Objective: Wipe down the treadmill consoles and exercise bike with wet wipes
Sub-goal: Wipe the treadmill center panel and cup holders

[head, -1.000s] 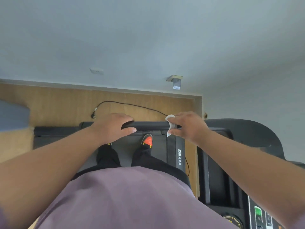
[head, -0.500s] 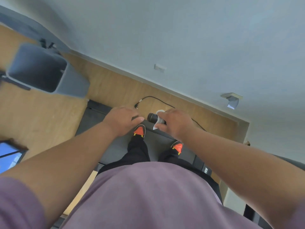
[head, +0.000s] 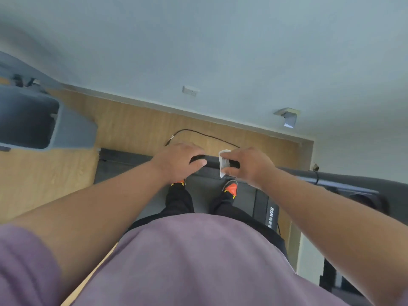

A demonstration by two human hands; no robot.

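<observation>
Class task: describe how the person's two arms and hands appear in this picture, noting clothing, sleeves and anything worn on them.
Both forearms are bare. The left hand and right hand wear no gloves, and no rings, watch or bands show. A short mauve sleeve covers the left upper arm, matching the shirt. The right sleeve is barely in view.

A mauve short-sleeved shirt [head: 198, 261] is worn, with a sleeve [head: 24, 268] seen on the left upper arm. Both forearms are bare. Black trousers [head: 180, 199] are worn, and dark shoes [head: 230, 188] with orange and yellow markings.
</observation>
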